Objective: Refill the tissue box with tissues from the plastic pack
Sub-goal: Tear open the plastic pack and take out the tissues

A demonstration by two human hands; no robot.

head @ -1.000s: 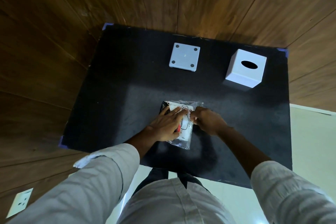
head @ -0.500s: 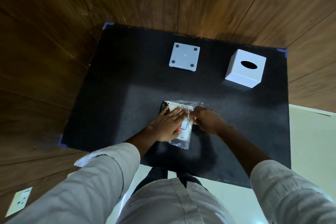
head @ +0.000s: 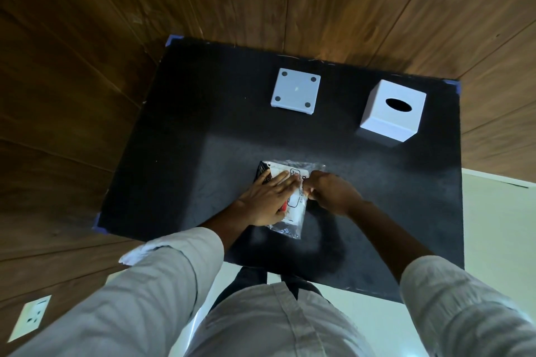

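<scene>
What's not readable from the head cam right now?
- Plastic pack: whether it is open yet; the left hand lies flat on it and the right hand covers its edge.
- Print on the pack: too small, partly under the fingers.
- Tissue box: its inside, dark through the oval slot.
- Square white base: its underside, facing the black mat.

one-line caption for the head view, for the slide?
Left hand pins the plastic tissue pack on the black mat; right hand pinches its edge; tissue box and base plate wait behind.
</scene>
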